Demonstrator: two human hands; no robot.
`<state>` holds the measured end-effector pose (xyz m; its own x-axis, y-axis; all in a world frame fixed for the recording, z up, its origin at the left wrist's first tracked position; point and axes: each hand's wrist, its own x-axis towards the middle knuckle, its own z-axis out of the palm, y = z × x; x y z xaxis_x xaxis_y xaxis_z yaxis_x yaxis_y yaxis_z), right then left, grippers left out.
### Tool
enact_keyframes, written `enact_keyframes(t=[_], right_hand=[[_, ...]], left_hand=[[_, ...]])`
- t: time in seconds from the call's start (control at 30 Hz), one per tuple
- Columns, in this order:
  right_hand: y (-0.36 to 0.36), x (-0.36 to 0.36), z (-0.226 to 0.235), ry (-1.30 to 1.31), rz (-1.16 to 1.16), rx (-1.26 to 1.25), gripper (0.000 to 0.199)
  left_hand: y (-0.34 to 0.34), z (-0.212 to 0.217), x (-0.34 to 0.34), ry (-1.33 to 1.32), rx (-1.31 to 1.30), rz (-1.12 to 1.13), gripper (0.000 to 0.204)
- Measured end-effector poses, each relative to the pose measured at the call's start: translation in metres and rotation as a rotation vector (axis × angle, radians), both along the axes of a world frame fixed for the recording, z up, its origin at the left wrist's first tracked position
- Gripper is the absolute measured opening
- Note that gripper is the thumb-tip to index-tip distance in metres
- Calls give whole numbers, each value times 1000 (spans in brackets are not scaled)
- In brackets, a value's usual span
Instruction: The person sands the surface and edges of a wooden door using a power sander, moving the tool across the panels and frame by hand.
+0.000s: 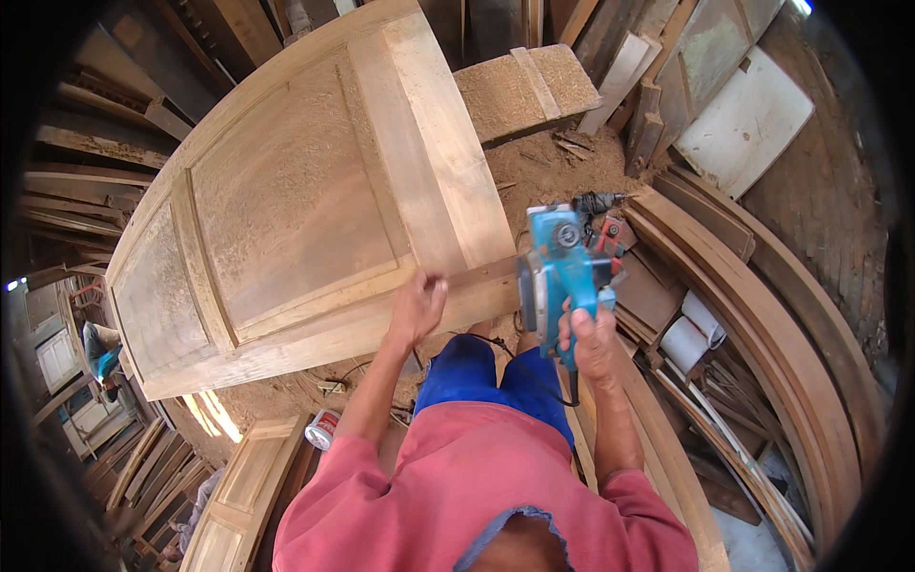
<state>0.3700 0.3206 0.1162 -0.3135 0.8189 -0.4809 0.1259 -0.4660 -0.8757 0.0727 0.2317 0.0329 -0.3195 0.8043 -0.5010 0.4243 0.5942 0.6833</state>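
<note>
A large panelled wooden door (286,191) lies flat in front of me, its surface dusted with shavings. My left hand (417,307) rests on the door's near rail, fingers curled. My right hand (593,341) grips the handle of a blue electric planer (558,272), which sits at the right end of that rail, at the door's corner. A black cord hangs down from the planer's handle past my blue trousers.
Curved wooden frames (762,324) and planks are stacked to the right, with white rolls (688,341) among them. A sawdust-covered block (524,91) lies beyond the door. Another door panel (238,496) and a small can (322,431) lie on the floor at lower left.
</note>
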Motion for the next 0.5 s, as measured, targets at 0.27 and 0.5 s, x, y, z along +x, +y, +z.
enact_keyframes(t=[0.27,0.5], right_hand=[[-36,-28,-23,-190,260,70,65],[24,-87,-36,-212,265,119,58]], left_hand=[[-118,-40,91,-142,-290,-597,64],[-96,-110,145,-331,-484,-740,76]])
